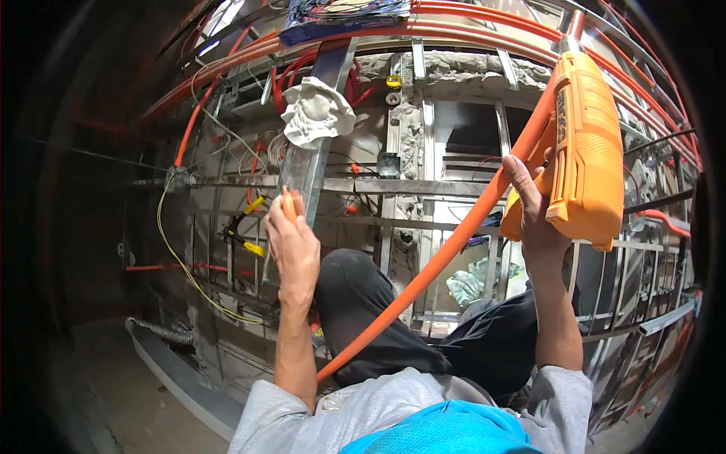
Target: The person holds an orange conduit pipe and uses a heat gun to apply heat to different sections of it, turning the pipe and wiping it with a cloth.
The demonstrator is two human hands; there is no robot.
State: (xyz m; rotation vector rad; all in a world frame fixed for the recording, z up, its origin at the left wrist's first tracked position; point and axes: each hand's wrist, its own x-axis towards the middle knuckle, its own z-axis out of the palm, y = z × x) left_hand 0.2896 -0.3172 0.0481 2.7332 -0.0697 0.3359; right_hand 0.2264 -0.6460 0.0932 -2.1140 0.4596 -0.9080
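Note:
My left hand [293, 253] is closed round a short orange piece [292, 206], partly hidden by the fingers. Beyond it, a crumpled white cloth-like thing [318, 112] lies on a metal channel [304, 178]. On the right, my right hand [538, 216] grips a boxy orange plastic tool [590, 144], with most fingers hidden behind it. The right thumb rests by a long orange conduit [439, 265], which slants from my left side up past the tool. Left of my left hand are pliers with yellow-and-black handles [246, 227].
Metal framing bars [363, 185] cross below me. Orange conduits [484, 41] run along the far side near a blue box of wires [344, 19]. A yellow tape measure [393, 82] sits on the broken masonry. Loose yellowish wire [181, 265] hangs at the left, above a grey channel [178, 378].

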